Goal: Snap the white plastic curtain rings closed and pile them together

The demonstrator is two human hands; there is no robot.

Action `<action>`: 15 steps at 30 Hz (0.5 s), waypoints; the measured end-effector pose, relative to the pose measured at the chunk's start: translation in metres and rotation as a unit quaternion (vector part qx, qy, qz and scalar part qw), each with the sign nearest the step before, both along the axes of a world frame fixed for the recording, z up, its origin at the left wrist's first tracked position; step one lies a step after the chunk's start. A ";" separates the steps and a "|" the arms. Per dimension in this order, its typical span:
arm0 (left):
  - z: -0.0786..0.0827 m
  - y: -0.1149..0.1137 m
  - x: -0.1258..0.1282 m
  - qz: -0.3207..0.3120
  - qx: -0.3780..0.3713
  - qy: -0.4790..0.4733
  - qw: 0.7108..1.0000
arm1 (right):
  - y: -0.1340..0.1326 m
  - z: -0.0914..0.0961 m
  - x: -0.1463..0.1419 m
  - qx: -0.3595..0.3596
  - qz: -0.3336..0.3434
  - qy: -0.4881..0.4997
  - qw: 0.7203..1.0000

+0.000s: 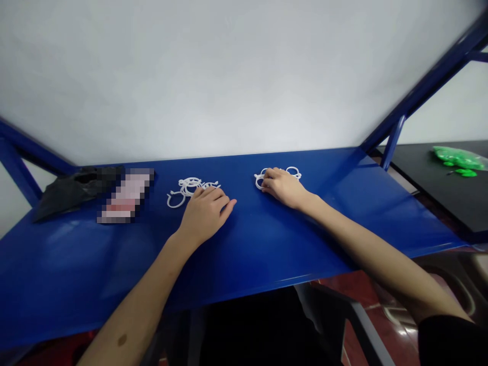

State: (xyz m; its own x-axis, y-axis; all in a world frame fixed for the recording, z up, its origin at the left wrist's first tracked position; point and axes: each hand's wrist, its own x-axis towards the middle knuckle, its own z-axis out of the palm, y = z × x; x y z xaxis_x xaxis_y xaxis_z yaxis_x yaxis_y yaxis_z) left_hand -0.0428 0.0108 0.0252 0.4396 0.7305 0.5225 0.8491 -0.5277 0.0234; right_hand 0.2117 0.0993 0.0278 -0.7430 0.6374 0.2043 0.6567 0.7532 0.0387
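On the glossy blue counter (pixel 247 254), the left hand (pixel 206 214), thumb apart, covers part of a pile of thin white plastic rings (pixel 189 181); the right hand (pixel 284 187) curls over a smaller white ring cluster (pixel 299 176). Hidden fingertips leave either grip uncertain. Overlapping rings could snag if pulled.

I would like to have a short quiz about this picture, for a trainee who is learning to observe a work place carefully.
1. Which is nearer to the black bag: the left hand or the right hand?
2. True or false: there are white rings near both hands.
3. Fill in the missing word: the bright green items lie on a ____ surface, to the right of the blue table.

Key:
1. The left hand.
2. True.
3. Black.
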 end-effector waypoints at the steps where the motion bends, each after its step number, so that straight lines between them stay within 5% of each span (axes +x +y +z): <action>1: -0.001 -0.001 0.002 -0.007 -0.008 -0.015 1.000 | -0.005 -0.001 -0.003 0.000 0.012 0.005 1.000; 6: -0.006 -0.003 0.015 -0.021 -0.122 -0.224 0.967 | -0.042 -0.003 -0.014 0.003 0.110 0.037 0.993; 10: -0.008 -0.001 0.016 -0.012 -0.294 -0.411 0.863 | -0.066 0.004 -0.018 -0.007 0.170 0.093 0.981; 15: -0.004 0.000 0.009 -0.113 -0.436 -0.461 0.765 | -0.072 0.009 -0.016 -0.003 0.192 0.132 0.972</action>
State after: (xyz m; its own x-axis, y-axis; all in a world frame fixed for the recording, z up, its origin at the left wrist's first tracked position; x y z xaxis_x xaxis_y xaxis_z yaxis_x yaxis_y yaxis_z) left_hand -0.0340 0.0112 0.0215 0.3444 0.9378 0.0431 0.1500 -0.1003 0.9836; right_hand 0.1957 0.0270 0.0370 -0.8484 0.3245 0.4181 0.3130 0.9447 -0.0980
